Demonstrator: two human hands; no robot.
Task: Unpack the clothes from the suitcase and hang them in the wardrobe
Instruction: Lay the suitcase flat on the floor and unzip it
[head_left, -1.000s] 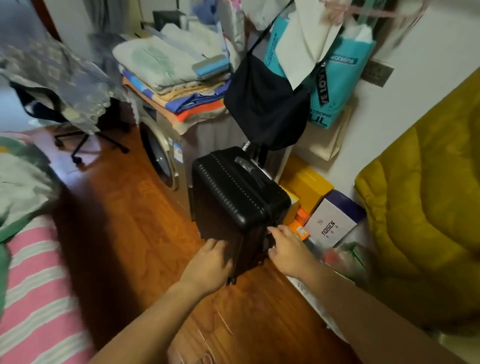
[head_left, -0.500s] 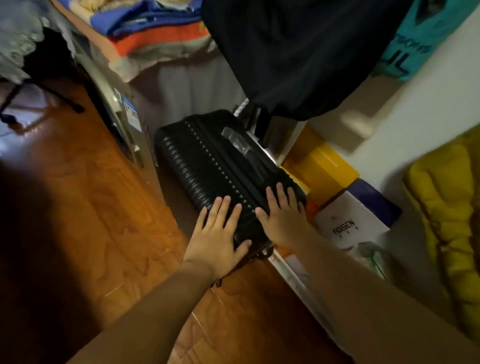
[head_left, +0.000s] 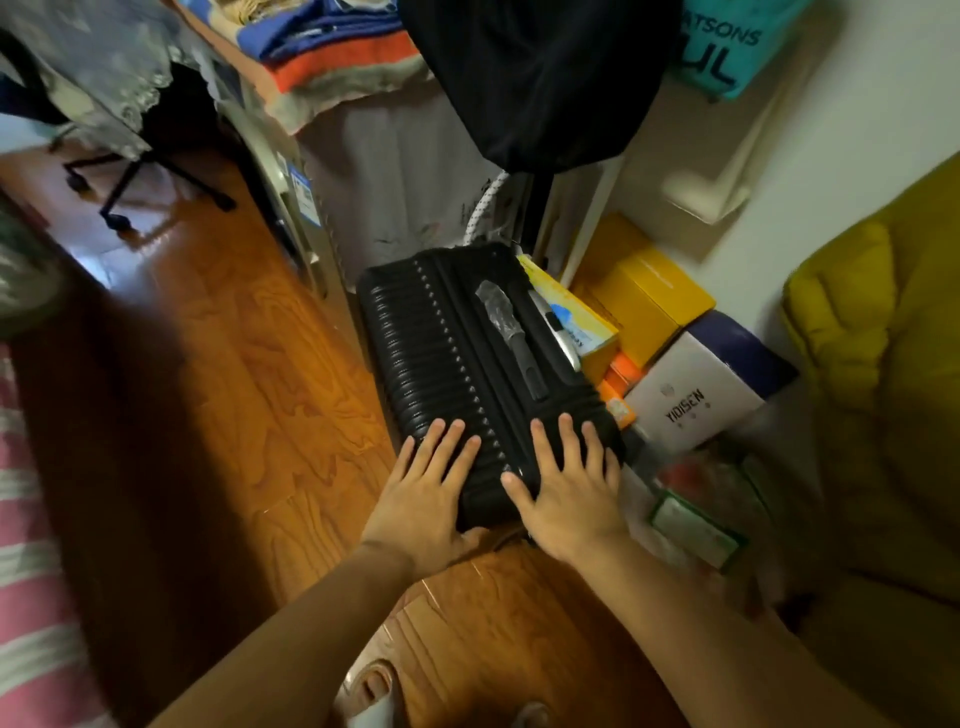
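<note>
A black ribbed hard-shell suitcase (head_left: 452, 353) stands closed on the wooden floor beside the washing machine, its carry handle wrapped in clear plastic facing up. My left hand (head_left: 426, 493) lies flat on the near left edge of its top with fingers spread. My right hand (head_left: 566, 488) lies flat on the near right edge, fingers straight and spread too. No clothes from the suitcase show, and no wardrobe is in view.
A washing machine (head_left: 291, 192) with folded blankets (head_left: 332, 47) on top stands left of the suitcase. A black bag (head_left: 535, 78) hangs above it. Yellow and white boxes (head_left: 691, 384) crowd the right wall. A yellow quilt (head_left: 883, 364) fills the right side; a pink striped bed (head_left: 31, 597) lies left.
I have leaned in closer over the suitcase. Both hands moved from its near side onto the top edge, fingers now spread flat. The suitcase has stayed in place.
</note>
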